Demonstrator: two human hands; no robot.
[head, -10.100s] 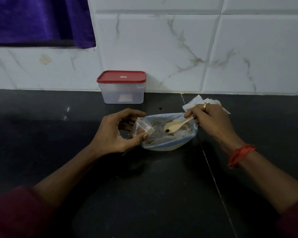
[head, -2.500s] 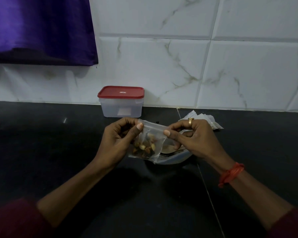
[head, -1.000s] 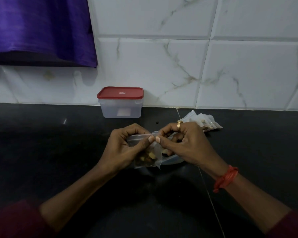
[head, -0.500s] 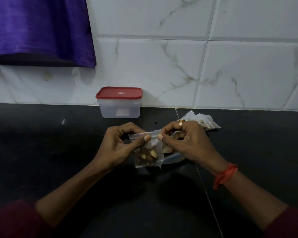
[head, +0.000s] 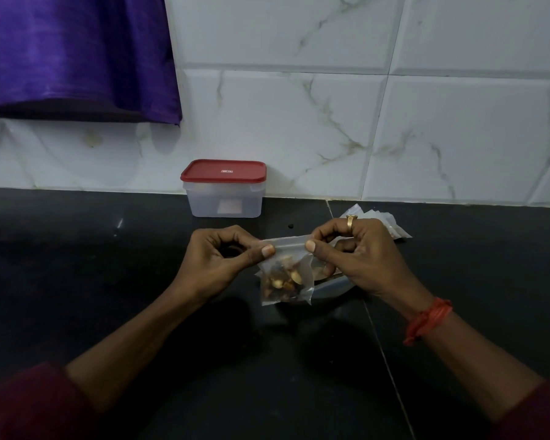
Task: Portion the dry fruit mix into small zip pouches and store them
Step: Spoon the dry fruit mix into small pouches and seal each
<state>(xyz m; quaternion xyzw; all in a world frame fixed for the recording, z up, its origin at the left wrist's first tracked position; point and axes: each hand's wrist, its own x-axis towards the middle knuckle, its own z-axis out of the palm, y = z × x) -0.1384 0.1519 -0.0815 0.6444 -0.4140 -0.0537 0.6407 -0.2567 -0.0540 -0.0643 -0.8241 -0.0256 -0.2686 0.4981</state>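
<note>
Against tiled wall (head: pixel 299 122): black stone counter (head: pixel 77 281); translucent rectangular plastic box with red lid (head: pixel 224 198) on it.
Left hand (head: pixel 216 265): pinches top edge of small clear zip pouch (head: pixel 286 277).
Right hand (head: pixel 362 262): pinches same edge.
Pouch position: nut-filled, hanging above counter.

Dim indoor light, dark counter (head: pixel 77 281) swallowing shadows, wall tiles (head: pixel 458 138) brighter, wide-angle bowing

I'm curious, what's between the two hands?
Head view: the small zip pouch of dry fruit, its top pinched by the left hand and right hand.
</note>
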